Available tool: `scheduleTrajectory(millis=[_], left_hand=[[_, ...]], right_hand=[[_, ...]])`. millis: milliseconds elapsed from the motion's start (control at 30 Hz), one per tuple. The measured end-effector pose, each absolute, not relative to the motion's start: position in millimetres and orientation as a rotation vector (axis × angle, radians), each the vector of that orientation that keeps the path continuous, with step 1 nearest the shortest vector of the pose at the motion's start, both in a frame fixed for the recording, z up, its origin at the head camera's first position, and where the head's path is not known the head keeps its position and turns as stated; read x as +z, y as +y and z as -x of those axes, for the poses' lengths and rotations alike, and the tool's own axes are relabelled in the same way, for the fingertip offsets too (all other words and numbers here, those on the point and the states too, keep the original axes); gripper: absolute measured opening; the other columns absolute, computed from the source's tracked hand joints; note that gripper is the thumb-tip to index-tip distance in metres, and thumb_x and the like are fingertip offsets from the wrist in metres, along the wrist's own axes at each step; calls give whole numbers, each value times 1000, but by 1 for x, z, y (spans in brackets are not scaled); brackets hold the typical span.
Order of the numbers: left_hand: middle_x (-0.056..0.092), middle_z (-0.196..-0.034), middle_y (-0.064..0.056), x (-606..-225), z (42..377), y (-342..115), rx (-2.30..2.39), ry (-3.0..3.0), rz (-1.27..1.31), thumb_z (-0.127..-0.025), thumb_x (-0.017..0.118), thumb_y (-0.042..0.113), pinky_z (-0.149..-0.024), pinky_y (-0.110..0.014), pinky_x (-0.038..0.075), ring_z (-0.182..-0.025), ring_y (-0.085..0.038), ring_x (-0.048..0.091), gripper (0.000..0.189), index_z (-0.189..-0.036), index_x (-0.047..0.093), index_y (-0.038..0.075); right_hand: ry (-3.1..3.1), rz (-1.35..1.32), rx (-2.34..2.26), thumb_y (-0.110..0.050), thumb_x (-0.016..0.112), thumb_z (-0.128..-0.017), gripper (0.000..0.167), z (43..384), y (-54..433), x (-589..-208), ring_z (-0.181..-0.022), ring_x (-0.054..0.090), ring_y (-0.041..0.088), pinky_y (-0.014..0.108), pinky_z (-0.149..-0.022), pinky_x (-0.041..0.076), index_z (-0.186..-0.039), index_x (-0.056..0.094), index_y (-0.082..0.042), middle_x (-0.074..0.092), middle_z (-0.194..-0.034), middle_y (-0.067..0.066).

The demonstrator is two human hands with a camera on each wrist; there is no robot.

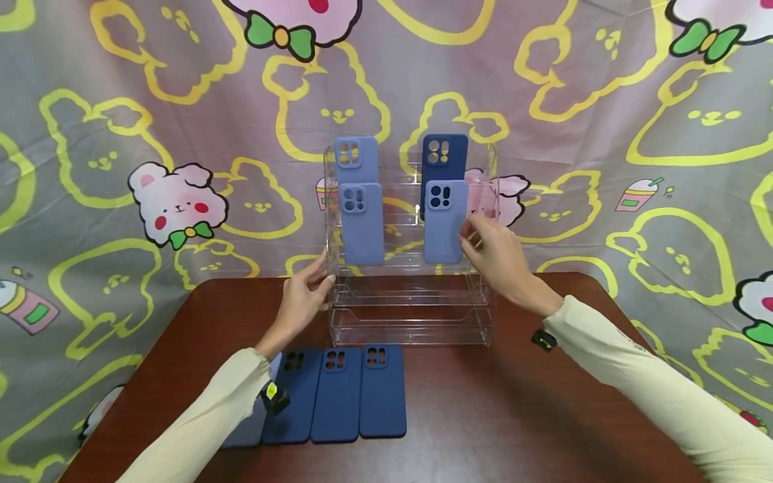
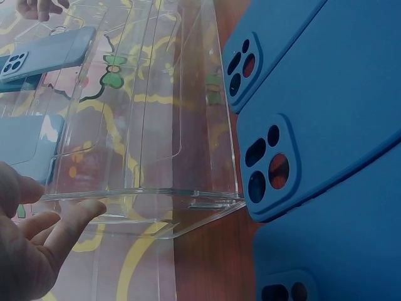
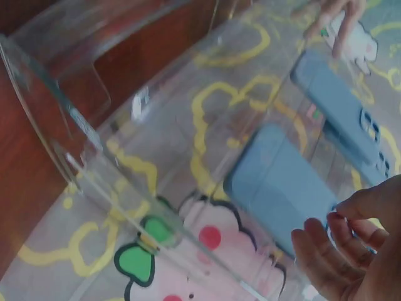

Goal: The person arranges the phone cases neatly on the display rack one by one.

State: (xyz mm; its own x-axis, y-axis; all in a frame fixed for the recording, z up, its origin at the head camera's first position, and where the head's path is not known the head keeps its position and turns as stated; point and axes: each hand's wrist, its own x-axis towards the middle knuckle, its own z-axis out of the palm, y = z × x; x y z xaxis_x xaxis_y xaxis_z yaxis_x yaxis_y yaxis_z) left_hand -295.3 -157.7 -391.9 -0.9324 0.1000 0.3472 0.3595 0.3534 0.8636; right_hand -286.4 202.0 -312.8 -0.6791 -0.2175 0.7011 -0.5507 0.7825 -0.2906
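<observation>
1. My right hand (image 1: 501,258) has its fingers curled in, pinching the right edge of a lavender-blue phone case (image 1: 443,231) below its camera cutouts
2. That case stands upright in a transparent tiered display stand (image 1: 410,334), near the stand's right edge, camera end up
3. One tier higher, a navy phone case (image 1: 445,151) stands behind it, most of its lower part covered by the case I pinch
4. My left hand (image 1: 303,293) is at the stand's left edge, fingers loosely extended by the outside of the side wall and grasping no case; how firmly they press there I cannot tell
5. Near the stand's left edge, the front left case (image 1: 364,231), also lavender-blue, stands level with the one I pinch, and the rear left case (image 1: 356,161), of similar colour, rises behind it
6. The stand rests toward the far edge of the reddish-brown table (image 1: 543,402)
7. In front of the stand, toward the table's left edge, three flat-laid navy cases (image 1: 383,396) lie side by side, camera ends toward the stand; a paler case (image 1: 244,433) at the row's left end is partly hidden by my left sleeve (image 1: 205,416)
8. Behind the table hangs a grey curtain (image 1: 253,141) with yellow-outlined cartoon animals
</observation>
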Motion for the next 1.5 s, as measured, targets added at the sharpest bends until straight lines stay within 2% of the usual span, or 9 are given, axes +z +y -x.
scheduleTrajectory(millis=[300,600,867,1000,1133,1233,1367,1433,1500], left_hand=[[61,-140,-30,-390,295,-157,-1625,-2387,416,-105,64,9,-59,-30,66,-106,-47,72,60,-160,44,22],[61,-140,-29,-388,295,-158,-1598,-2389,410,-105,64,10,-60,-31,66,-104,-48,72,59,-160,45,21],[61,-142,-29,-389,293,-159,-1584,-2409,417,-106,64,10,-62,-29,67,-110,-44,71,61,-161,41,24],[62,-141,-29,-390,291,-157,-1580,-2408,405,-105,65,10,-61,-29,66,-109,-42,72,61,-161,43,23],[63,-140,-28,-391,292,-156,-1579,-2403,389,-105,66,11,-60,-27,66,-104,-40,74,61,-160,44,23],[63,-140,-27,-390,293,-156,-1579,-2401,384,-105,66,12,-59,-27,65,-100,-39,74,61,-160,44,24],[64,-139,-27,-390,293,-156,-1578,-2397,384,-105,66,12,-60,-27,66,-96,-40,75,60,-160,45,23],[64,-138,-28,-390,293,-156,-1576,-2398,385,-105,66,12,-60,-28,66,-94,-40,75,60,-160,45,22],[64,-138,-29,-391,293,-156,-1581,-2397,391,-105,65,11,-60,-29,66,-95,-42,75,59,-160,45,22]], right_hand=[[-2325,-715,695,-1,74,-94,8,262,177,-336,-76,71,22,39,-66,65,-97,68,-4,72,-90,10],[-2415,-1025,766,-6,74,-97,8,245,143,-379,-72,59,8,23,-60,53,-99,67,-11,67,-86,-3],[-2578,-1315,626,-11,75,-99,6,231,115,-421,-73,56,2,13,-59,49,-104,72,-11,67,-97,0],[-2655,-1363,470,-26,72,-102,20,228,107,-433,-80,58,6,17,-62,51,-119,74,-14,66,-108,3],[-2694,-1400,294,-44,65,-104,39,227,104,-441,-96,65,18,24,-65,56,-136,70,-22,63,-122,6],[-2691,-1422,173,-51,61,-104,45,226,105,-446,-107,65,26,26,-64,58,-141,67,-25,61,-131,9],[-2688,-1417,190,-52,60,-105,44,224,108,-453,-115,63,26,22,-61,57,-138,71,-24,60,-135,10],[-2693,-1404,260,-50,60,-105,39,222,109,-456,-111,61,23,19,-59,52,-130,75,-24,60,-132,9],[-2705,-1370,336,-46,64,-104,28,219,110,-458,-104,58,19,17,-58,46,-117,78,-25,60,-128,7]])
